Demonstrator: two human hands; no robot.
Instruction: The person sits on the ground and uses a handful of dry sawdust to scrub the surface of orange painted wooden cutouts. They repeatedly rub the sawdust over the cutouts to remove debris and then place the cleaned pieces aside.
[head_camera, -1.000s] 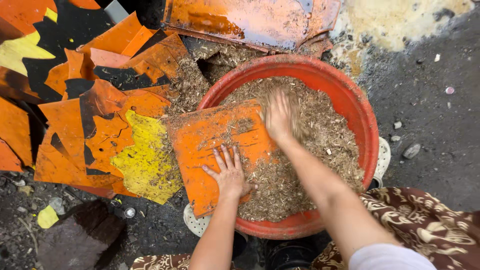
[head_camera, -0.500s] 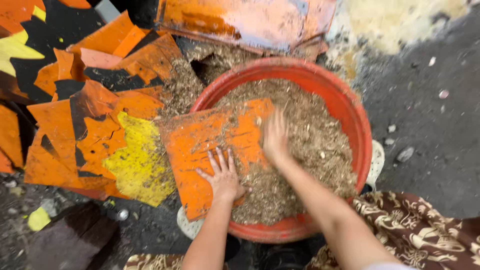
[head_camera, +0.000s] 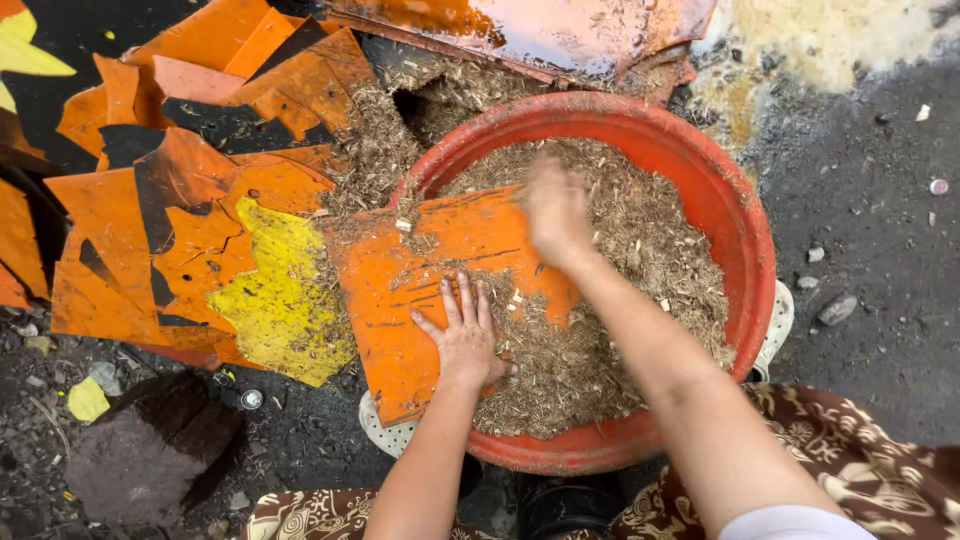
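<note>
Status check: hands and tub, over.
Left hand flat on orange broken sheet. Right hand blurred over chaff in round red tub. Nothing blocking.

Orange and yellow broken sheets (head_camera: 200, 230) lie on dark ground (head_camera: 870, 250), a dark stone (head_camera: 150, 450) nearby
</note>
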